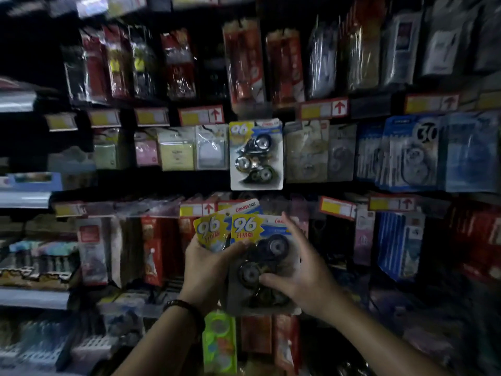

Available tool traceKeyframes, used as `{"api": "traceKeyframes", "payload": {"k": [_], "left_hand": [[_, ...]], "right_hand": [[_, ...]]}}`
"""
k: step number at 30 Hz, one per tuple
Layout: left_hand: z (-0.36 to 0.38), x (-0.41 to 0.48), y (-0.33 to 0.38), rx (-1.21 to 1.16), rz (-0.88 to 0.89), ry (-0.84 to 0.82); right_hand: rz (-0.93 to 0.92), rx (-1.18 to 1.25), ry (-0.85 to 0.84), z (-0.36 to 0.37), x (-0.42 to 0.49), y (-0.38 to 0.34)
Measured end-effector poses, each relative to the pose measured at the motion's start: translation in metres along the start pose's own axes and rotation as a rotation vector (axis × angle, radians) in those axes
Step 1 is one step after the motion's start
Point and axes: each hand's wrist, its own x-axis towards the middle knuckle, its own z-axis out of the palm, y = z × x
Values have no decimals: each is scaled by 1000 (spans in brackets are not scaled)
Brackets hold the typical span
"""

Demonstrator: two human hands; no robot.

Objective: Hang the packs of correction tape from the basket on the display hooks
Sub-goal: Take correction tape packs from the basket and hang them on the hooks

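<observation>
Two packs (245,226) fan out lower centre; left hand (208,267) grips both, right hand (303,275) grips the front one, under a hung pack (256,154).

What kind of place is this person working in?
Probably a stationery shop: a correction tape pack hangs on display among rows of packaged goods, with a yellow-and-red price tag nearby.

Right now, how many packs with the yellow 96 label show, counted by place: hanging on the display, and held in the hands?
Hanging pack on the display: 1
Front pack and back pack, held in left hand and right hand: 2
Total: 3 in view; packs hidden behind cannot be counted.
</observation>
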Motion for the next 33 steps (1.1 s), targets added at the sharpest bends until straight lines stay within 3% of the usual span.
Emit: {"api": "traceKeyframes", "payload": {"k": [11, 17, 26, 33], "left_hand": [[-18, 72, 54, -78, 41, -86], [-39, 94, 67, -28, 190, 92], [-64, 105, 68, 60, 308, 205], [-63, 110, 73, 86, 320, 184]], "right_hand": [[-155, -97, 173, -14, 104, -49], [-191, -303, 254, -30, 168, -77], [-188, -462, 380, -34, 195, -76], [-185, -517, 381, -29, 204, -82]]}}
